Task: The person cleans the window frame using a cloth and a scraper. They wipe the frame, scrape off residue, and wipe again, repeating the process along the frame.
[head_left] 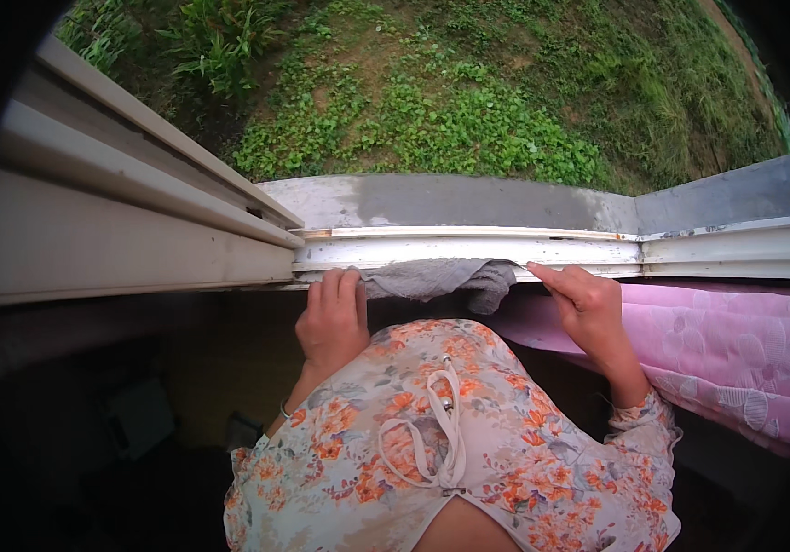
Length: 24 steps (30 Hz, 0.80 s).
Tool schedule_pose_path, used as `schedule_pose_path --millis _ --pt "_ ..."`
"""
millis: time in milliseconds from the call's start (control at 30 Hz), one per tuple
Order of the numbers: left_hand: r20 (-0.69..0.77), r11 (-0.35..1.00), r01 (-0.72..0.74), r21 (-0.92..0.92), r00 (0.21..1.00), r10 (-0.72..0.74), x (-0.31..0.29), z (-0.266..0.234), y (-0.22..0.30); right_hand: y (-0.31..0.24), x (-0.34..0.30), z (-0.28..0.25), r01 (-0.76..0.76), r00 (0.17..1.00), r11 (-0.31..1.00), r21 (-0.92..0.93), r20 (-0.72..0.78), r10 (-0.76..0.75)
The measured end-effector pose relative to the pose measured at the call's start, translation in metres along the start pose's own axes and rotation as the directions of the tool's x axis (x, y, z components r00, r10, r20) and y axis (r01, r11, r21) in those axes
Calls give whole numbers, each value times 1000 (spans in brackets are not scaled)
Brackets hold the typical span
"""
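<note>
One person stands at one open window, leaning over the sill with two bare hands, set well apart. Between them lies one grey cloth [436, 279], draped in loose folds over the near edge of the white window track [468, 250], its right end bunched and hanging down on the near side. The left hand [332, 322] is at the cloth's left end, back upward, its fingers bent over the near edge of the track; whether they pinch any fabric I cannot tell. The right hand [590, 308] is just beyond the cloth's right end — index finger stretched out to the left, the other fingers curled under — and I cannot tell if anything is clamped in it. Along the far side of the track runs one grey ledge [496, 201], its surface patchy, paler toward the left end. To the left stand pale window sashes [128, 225], their long rails slanting from the far left down to the track. To the right, one pink curtain [717, 340] with a pale floral pattern hangs on the near side, below the frame. The person wears one blouse [505, 442] printed with orange flowers, with one pale cord [450, 432] tied at the front. Far out, past the ledge, green plants [468, 129] cover sloping ground with brown bare patches.
</note>
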<state>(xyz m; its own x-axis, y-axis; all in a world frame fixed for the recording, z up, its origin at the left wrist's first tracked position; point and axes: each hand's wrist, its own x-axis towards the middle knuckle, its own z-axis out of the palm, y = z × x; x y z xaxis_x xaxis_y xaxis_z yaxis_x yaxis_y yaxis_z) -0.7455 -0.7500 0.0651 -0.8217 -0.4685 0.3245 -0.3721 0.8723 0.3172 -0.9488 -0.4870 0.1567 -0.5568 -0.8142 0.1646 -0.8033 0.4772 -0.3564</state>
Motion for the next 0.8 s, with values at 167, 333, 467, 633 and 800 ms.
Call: schedule_pose_path --millis 167,333,467,633,800 --pt "66 995 65 -77 996 -60 -1 -2 2 -21 10 26 179 983 984 25 48 -180" --pt "5 993 25 -115 1000 -24 -2 2 -2 -26 14 65 191 976 979 -69 122 -182" --pt "-54 988 -4 -157 999 -5 -5 6 -6 -25 18 70 187 977 979 -75 123 -177" --pt "-106 989 -70 -129 993 56 -9 10 -10 -28 18 67 177 980 980 -90 112 -167" --pt "-45 997 -31 -70 999 27 -8 8 -6 -18 8 53 135 991 984 -113 21 -134"
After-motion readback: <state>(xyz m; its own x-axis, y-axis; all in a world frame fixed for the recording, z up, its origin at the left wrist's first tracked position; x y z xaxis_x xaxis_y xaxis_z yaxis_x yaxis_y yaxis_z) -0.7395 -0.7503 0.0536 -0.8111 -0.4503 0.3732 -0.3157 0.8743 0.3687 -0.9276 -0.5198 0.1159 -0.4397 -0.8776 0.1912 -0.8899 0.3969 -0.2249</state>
